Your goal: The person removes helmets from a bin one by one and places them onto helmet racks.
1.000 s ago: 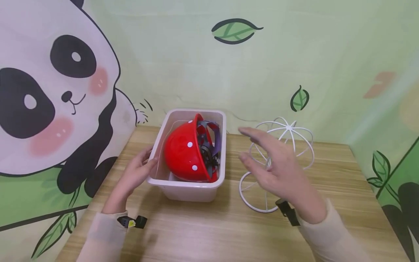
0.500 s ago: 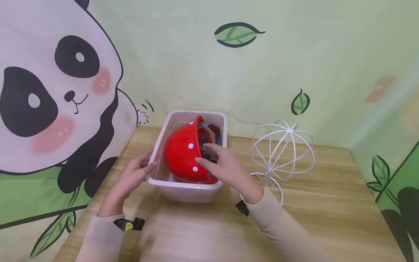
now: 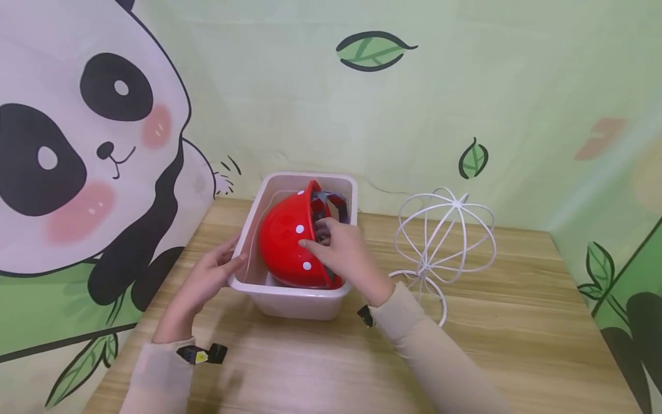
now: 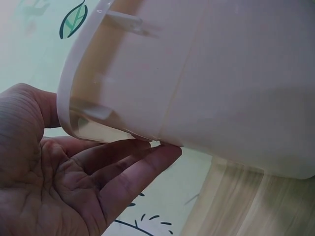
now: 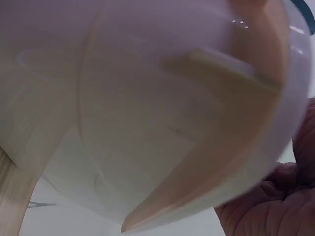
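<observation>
At the centre of the head view, a white bin [image 3: 300, 305] stands on the wood-grain counter [image 3: 517, 328], and a red helmet [image 3: 281, 241] with white dots lies on its side within it, its opening facing the right of the frame. Dark straps [image 3: 338, 204] show in that opening. The person's right hand [image 3: 346, 250] holds the helmet by its edge, thumb on the outer shell, fingers curled into the opening; their tips are hidden. The left hand [image 3: 209, 273] grips the bin's left rim; the left wrist view shows its thumb passing behind the rim and its fingers [image 4: 140, 177] against the outside wall. In the right wrist view the bin's wall fills most of the frame, with part of the hand at lower right. Right of centre stands a white wire stand [image 3: 457, 204], near the right sleeve [image 3: 439, 351]. A panda [image 3: 139, 138] decorates the backdrop at upper left.
</observation>
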A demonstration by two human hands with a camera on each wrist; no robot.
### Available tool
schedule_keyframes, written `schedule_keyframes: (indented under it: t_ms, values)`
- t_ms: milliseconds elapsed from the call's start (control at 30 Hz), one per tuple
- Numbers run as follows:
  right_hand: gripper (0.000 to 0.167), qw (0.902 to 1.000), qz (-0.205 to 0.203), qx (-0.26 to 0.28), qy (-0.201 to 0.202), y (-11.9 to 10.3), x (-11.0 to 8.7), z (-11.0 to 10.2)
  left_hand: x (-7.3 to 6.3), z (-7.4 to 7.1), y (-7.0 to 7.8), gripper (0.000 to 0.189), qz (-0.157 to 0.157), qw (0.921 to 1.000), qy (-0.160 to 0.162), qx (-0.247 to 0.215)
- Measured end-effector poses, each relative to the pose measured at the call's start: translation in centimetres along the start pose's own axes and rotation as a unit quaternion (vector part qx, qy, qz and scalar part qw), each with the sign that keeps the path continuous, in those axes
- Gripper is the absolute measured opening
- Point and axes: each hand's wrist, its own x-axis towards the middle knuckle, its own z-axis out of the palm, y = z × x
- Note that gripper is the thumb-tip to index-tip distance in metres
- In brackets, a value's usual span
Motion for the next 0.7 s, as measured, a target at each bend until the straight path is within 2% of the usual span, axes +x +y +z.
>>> schedule_keyframes:
  t_ms: [233,433,567,700]
  values:
    - [0.025,0.999,-0.008,-0.045,-0.004,-0.3,0.1,0.5,0.2,0.0,-0.4,0.063,0.004,0.9999,-0.004,-0.011]
    - [0.023,0.9973,-0.017,-0.071,0.009,-0.7,0.0,0.9,0.5,0.0,-1.0,0.063,0.003,0.9999,-0.002,-0.013]
    - [0.02,0.9962,-0.027,-0.072,0.042,-0.5,0.1,1.1,0.4,-0.1,-1.1,0.063,0.006,0.9998,0.001,-0.019]
    - [0.016,0.9938,-0.045,-0.041,0.093,-0.5,0.5,0.2,0.2,-0.2,-1.0,0.062,0.002,0.9998,0.008,-0.018]
